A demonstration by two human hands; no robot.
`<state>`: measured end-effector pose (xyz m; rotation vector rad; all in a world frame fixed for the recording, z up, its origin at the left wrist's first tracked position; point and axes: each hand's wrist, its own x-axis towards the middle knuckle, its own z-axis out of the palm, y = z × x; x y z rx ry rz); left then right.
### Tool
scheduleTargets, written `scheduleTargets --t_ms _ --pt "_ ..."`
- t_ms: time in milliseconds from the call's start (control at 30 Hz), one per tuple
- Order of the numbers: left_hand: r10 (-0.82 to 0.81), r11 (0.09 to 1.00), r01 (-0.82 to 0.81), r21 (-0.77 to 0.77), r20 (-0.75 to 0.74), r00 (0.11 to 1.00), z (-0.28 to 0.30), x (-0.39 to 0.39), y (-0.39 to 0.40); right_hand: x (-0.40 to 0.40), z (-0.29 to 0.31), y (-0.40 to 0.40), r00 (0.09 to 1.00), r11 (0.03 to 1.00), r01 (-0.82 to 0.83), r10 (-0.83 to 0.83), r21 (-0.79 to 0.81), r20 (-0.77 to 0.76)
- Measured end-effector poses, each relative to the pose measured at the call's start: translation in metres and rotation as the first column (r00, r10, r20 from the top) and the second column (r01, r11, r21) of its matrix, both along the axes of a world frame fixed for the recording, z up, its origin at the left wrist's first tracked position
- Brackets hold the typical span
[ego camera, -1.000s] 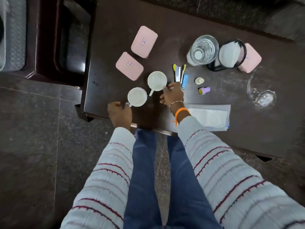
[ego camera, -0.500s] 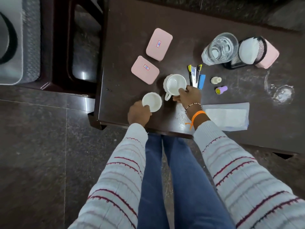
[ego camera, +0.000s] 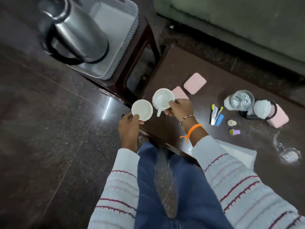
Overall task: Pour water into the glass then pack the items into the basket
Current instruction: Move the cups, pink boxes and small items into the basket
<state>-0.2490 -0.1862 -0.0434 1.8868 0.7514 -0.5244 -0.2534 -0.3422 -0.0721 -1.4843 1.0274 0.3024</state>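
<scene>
Though apart, hands [ego camera: 130,126] [ego camera: 179,109] around cups [ego camera: 142,110] [ego camera: 163,100].

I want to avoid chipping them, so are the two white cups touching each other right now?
Cannot tell. In the head view, the left hand's cup and the right hand's cup sit rim beside rim with no clear gap, yet motion blur hides any actual contact.

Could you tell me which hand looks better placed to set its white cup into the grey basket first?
Probably the left hand. Its white cup is already past the table's left edge, on the side where the grey basket sits. The right hand holds its mug farther right, over the table.
</scene>
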Motion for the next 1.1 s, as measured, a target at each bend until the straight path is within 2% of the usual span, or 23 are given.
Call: scheduleTargets --t_ms 167,267,367,500,667,800,867,933,1100 --pt "0.152 0.986 -0.149 -0.072 0.036 0.988 0.010 0.038 0.034 0.061 0.027 0.035 0.992 0.997 -0.076 0.074 0.007 0.100" --pt "0.172 0.983 -0.169 -0.076 0.040 0.984 0.008 0.076 0.056 0.104 0.035 0.054 0.989 0.997 -0.080 0.077 0.018 0.126" --pt "0.102 0.993 -0.099 -0.057 0.050 0.994 0.008 0.124 0.081 0.151 0.035 0.073 0.993 0.999 -0.047 0.044 0.027 0.110" --pt "-0.107 0.990 0.103 0.091 0.036 0.994 0.006 0.186 0.105 0.213 0.028 0.095 0.998 0.999 -0.024 0.022 0.029 0.052" --pt "-0.254 0.946 0.261 0.194 -0.057 0.965 -0.009 0.250 0.107 0.270 0.009 0.116 0.996 0.988 -0.065 0.055 -0.142 -0.073" --pt "-0.311 0.923 0.339 0.182 -0.165 0.936 -0.024 0.274 0.101 0.295 -0.002 0.120 0.987 0.963 -0.101 0.064 -0.252 -0.149" --pt "-0.344 0.907 0.381 0.181 -0.208 0.916 -0.031 0.281 0.098 0.305 -0.006 0.121 0.969 0.932 -0.195 0.133 -0.306 -0.210" --pt "-0.396 0.869 0.449 0.209 -0.250 0.884 -0.036 0.285 0.093 0.313 -0.007 0.120 0.928 0.859 -0.334 0.227 -0.388 -0.297" --pt "-0.561 0.670 0.664 0.332 -0.359 0.746 -0.045 0.290 0.083 0.321 -0.012 0.120 0.798 0.664 -0.586 0.371 -0.465 -0.475"
